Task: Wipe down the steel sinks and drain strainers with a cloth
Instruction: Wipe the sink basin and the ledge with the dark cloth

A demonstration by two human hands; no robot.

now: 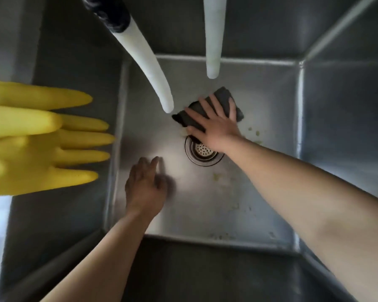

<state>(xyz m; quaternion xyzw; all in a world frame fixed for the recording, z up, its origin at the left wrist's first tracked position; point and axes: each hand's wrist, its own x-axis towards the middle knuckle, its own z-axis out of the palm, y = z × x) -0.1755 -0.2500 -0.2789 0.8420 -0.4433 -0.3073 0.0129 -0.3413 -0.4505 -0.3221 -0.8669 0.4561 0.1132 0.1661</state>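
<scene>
I look straight down into a deep steel sink (238, 214). My right hand (214, 125) presses a dark grey cloth (223, 98) flat on the sink floor just beyond the drain strainer (202, 153), fingers spread over it. The strainer is a round perforated steel cup in the floor's middle, partly covered by my right wrist. My left hand (144, 188) rests flat on the sink floor to the left of the strainer, fingers together, holding nothing.
Two white hoses (148, 66) (213, 40) hang down from above into the sink, the left one with a black sleeve. Yellow rubber gloves (37, 138) hang over the left wall. Greenish food specks (256, 134) dot the floor on the right and near side.
</scene>
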